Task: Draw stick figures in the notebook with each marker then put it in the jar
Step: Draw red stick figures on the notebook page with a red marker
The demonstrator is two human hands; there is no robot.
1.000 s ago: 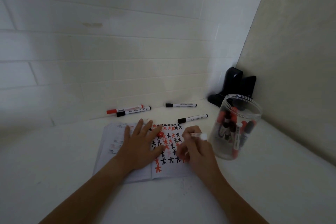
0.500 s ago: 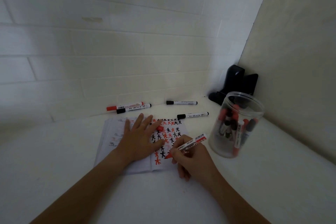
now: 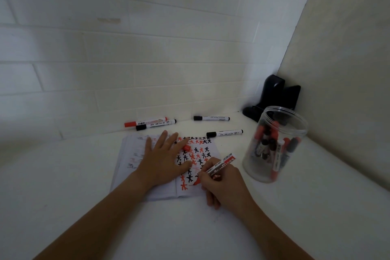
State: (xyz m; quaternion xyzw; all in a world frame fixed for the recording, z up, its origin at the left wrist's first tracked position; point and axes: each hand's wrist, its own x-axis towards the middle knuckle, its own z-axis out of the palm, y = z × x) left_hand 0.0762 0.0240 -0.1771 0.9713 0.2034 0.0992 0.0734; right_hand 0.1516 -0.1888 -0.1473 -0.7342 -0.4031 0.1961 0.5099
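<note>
White tiled walls corner a white table (image 3: 84,175). On it, the open notebook (image 3: 130,154) has the left hand (image 3: 163,161) pressed flat across it, clear jar (image 3: 274,145) of markers just right, right hand (image 3: 223,181) pinching a red marker (image 3: 217,168), tip on the page, red cap (image 3: 186,147) beside the left fingertips.

Clear glossy plastic jar (image 3: 274,145); matt paper notebook (image 3: 135,154); smooth white table (image 3: 84,175); glossy tiled wall (image 3: 147,48).
</note>
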